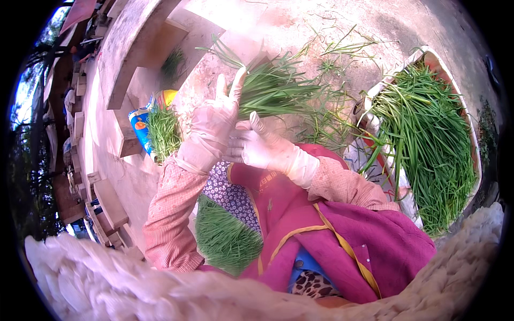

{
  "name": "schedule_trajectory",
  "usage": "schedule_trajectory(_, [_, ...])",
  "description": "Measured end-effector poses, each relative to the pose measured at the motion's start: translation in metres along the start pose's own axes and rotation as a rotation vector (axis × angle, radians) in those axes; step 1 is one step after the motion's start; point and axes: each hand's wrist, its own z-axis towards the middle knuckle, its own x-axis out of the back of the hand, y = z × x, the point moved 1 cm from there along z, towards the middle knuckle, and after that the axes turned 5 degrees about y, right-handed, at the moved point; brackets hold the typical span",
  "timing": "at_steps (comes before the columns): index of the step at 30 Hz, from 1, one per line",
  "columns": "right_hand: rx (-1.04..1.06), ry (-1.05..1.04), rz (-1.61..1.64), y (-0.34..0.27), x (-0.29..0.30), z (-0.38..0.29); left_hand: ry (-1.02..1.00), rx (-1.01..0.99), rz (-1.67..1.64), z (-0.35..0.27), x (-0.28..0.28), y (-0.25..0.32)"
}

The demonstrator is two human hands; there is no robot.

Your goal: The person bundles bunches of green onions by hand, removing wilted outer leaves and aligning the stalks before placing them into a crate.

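Observation:
My left hand (217, 114), in a pale thin glove, is raised with two fingers pointing up and apart. A few thin green blades (225, 56) reach its fingertip; whether they are held is unclear. Right beside its palm lies a bunch of long green leaves like garlic chives (277, 90), on a stone slab (200, 76). The palm side and other fingers of this hand are hidden. My right hand (263, 150), gloved too, is held below the bunch, close to my left wrist. Its fingers stretch left and its thumb sticks up, with nothing seen in it.
A pale tub (480, 148) heaped with leaves (429, 144) stands at right. Loose leaves (327, 120) litter the ground. More leaf bundles lie at left (164, 134), by a blue packet (140, 128), and near my lap (225, 236). Concrete blocks (132, 48) stand upper left.

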Motion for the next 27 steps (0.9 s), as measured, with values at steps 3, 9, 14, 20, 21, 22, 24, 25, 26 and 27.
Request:
schedule_trajectory(3, [0.176, -0.118, 0.271, -0.024, 0.005, 0.006, -0.322, 0.107, 0.118, -0.017, 0.015, 0.042])
schedule_trajectory(9, [0.300, 0.217, 0.134, -0.037, 0.055, -0.003, -0.048, 0.259, -0.472, -0.066, -0.020, 0.073])
schedule_trajectory(14, [0.262, 0.231, -0.132, -0.062, 0.055, -0.029, -0.417, 0.522, -0.726, -0.135, -0.028, 0.023])
schedule_trajectory(20, [0.133, 0.280, -0.166, -0.040, 0.039, -0.038, -0.019, 0.690, -2.031, -0.124, -0.050, 0.039])
schedule_trajectory(21, [0.104, 0.269, -0.228, -0.037, 0.036, -0.039, -0.043, 0.650, -2.151, -0.122, -0.065, 0.055])
schedule_trajectory(22, [0.082, 0.262, -0.291, -0.035, 0.036, -0.040, 0.008, 0.596, -2.316, -0.117, -0.075, 0.076])
schedule_trajectory(24, [0.120, 0.316, -0.475, -0.024, 0.021, -0.042, -0.102, 0.753, -2.621, -0.108, -0.057, 0.104])
schedule_trajectory(25, [0.138, 0.316, -0.577, -0.023, 0.022, -0.043, -0.281, 0.981, -2.743, -0.109, -0.032, 0.110])
schedule_trajectory(26, [0.149, 0.311, -0.682, -0.024, 0.024, -0.045, -0.412, 1.025, -2.829, -0.112, -0.032, 0.118])
schedule_trajectory(27, [0.165, 0.307, -0.787, -0.026, 0.025, -0.047, -0.447, 1.030, -2.823, -0.114, -0.032, 0.118])
